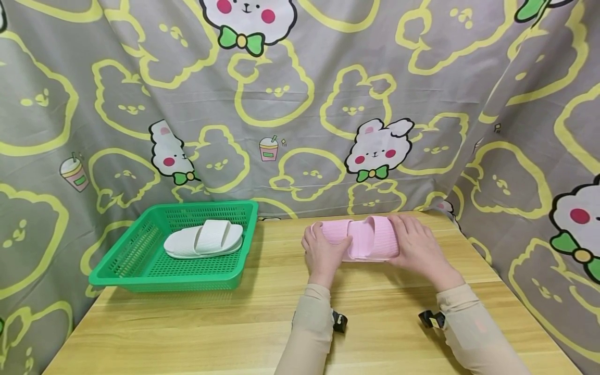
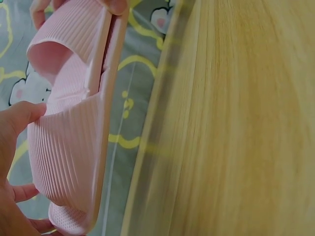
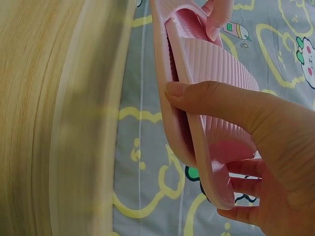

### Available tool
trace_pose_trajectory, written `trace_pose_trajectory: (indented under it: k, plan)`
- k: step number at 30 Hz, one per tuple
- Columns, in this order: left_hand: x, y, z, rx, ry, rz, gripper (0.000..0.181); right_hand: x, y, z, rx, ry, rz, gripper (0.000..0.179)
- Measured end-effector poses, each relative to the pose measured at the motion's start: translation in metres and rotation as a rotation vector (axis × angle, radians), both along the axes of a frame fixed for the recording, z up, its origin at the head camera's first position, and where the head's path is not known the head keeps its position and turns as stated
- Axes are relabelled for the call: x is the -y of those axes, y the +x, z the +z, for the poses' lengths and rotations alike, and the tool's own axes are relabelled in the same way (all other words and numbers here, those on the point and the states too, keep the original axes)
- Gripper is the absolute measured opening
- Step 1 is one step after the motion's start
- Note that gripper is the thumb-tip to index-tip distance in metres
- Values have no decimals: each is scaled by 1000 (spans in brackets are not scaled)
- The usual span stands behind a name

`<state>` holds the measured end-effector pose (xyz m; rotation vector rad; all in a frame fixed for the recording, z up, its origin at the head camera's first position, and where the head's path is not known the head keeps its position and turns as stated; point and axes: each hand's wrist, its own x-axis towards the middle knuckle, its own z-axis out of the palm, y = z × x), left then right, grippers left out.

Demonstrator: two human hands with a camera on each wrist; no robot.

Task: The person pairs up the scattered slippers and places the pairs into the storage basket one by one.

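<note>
A pair of pink ribbed slippers [image 1: 385, 238] is held crosswise near the back of the table, the two fitted together with their straps facing forward. My left hand [image 1: 323, 255] grips the left end, its thumb over one strap. At the other end my right hand [image 1: 422, 247] holds on. The right wrist view has the right thumb [image 3: 197, 96] pressed along the sole edges, with the other fingers behind. Between the two soles a narrow dark gap shows. In the left wrist view the left fingers [image 2: 24, 191] curl around one slipper [image 2: 69, 147].
A green plastic basket [image 1: 173, 284] stands on the left of the wooden table [image 1: 276, 312], with white slippers [image 1: 211, 237] lying inside. Behind and to the right hangs a grey patterned cloth [image 1: 290, 172]. Black wrist straps with cameras [image 1: 339, 322] sit below both hands.
</note>
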<state>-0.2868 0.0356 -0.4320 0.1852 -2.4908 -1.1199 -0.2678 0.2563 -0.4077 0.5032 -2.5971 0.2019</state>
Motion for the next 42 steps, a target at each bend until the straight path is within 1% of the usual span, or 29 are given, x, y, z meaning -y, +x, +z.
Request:
trace_pose_trajectory:
  k: [18,29,33,39,42]
  plan:
    - [0,1,1,-11,-6,-9,89,2,0,0,-7,3,16,109]
    - [-2,1,2,-25,-19,-5,89,3,-1,-2,-47,-1,35,109]
    - [-1,2,2,-21,-8,-11,88,2,-1,-2,-61,-5,41,109]
    - [-1,2,2,-7,4,-13,88,2,-1,-2,-57,-12,53,119]
    - [-1,3,2,-5,6,-14,88,2,-1,-2,-64,-14,55,118]
